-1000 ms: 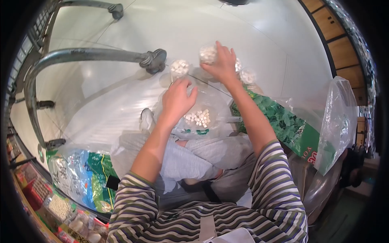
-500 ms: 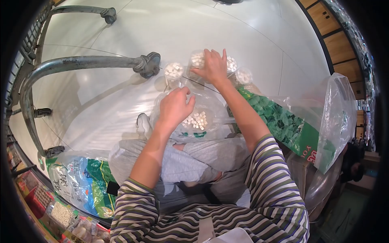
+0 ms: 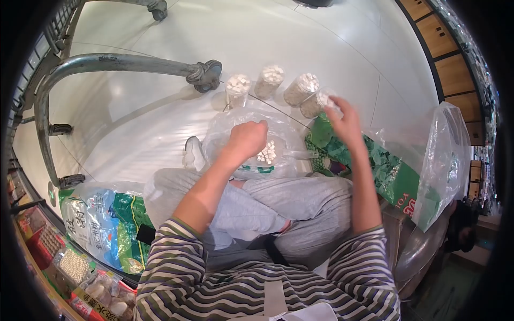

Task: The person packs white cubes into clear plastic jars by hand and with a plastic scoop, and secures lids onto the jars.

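Observation:
My left hand (image 3: 247, 140) is closed with curled fingers over a clear plastic bag (image 3: 217, 134); whatever it holds is hidden. Small white cubes (image 3: 266, 153) lie in a see-through scoop or tub on that bag, just right of this hand. My right hand (image 3: 345, 122), slightly blurred, has its fingers apart at the top of the rightmost clear cup (image 3: 311, 107), which is filled with white cubes. Three similar filled cups stand beside it: one on the left (image 3: 236, 95), one farther back (image 3: 269, 85) and one nearer the right (image 3: 300, 93).
A metal cart frame (image 3: 118, 67) with a caster (image 3: 206, 77) reaches in from the left. Large printed green bags lie at the right (image 3: 385, 171) and lower left (image 3: 115, 230). Shelf goods (image 3: 75, 267) border the lower left, wooden drawers (image 3: 450, 59) the right.
My right hand has moved right and toward me, from the middle cups to the rightmost cup. My left hand has shifted right over the cubes, its fingers now more curled.

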Demonstrator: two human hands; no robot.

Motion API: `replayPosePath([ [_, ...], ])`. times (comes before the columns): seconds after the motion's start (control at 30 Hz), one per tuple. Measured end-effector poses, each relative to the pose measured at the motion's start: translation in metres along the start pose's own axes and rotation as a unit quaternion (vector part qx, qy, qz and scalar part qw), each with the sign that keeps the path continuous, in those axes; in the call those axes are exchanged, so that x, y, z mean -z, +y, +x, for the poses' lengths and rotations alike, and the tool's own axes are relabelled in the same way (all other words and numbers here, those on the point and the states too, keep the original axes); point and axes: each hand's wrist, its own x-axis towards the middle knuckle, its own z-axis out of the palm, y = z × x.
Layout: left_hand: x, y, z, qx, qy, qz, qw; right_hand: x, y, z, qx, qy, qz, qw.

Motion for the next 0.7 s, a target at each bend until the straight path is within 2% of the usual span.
replayPosePath([
  [0.13,-0.011,0.000,0.001,-0.002,0.038,-0.023,0.999,-0.012,-0.014,-0.040,0.026,-0.020,-0.030,0.999],
  [0.23,-0.004,-0.009,0.002,0.011,0.046,-0.009,0.999,-0.011,-0.031,-0.031,0.004,0.041,0.046,0.998],
  [0.37,0.002,-0.020,0.006,0.040,0.048,0.014,0.998,-0.020,-0.023,-0.025,-0.025,0.018,0.026,0.999],
  [0.43,-0.004,-0.025,0.007,0.029,0.072,0.004,0.997,-0.029,-0.018,-0.026,-0.026,-0.047,-0.002,0.999],
  [0.47,-0.008,-0.027,0.008,0.031,0.071,0.007,0.997,-0.034,-0.016,-0.028,-0.026,-0.047,0.001,0.999],
  [0.53,-0.013,-0.030,0.011,-0.011,0.079,-0.023,0.997,-0.043,-0.019,-0.030,-0.029,-0.138,-0.022,0.990],
  [0.57,-0.014,-0.031,0.011,-0.007,0.081,-0.017,0.997,-0.045,-0.020,-0.030,-0.025,-0.138,-0.016,0.990],
  [0.63,-0.014,-0.024,0.012,-0.011,0.071,-0.023,0.997,-0.048,-0.022,-0.032,-0.036,-0.249,-0.028,0.968],
  [0.7,-0.019,-0.025,0.013,-0.037,0.095,-0.043,0.994,-0.053,-0.022,-0.033,-0.027,-0.254,-0.032,0.966],
])
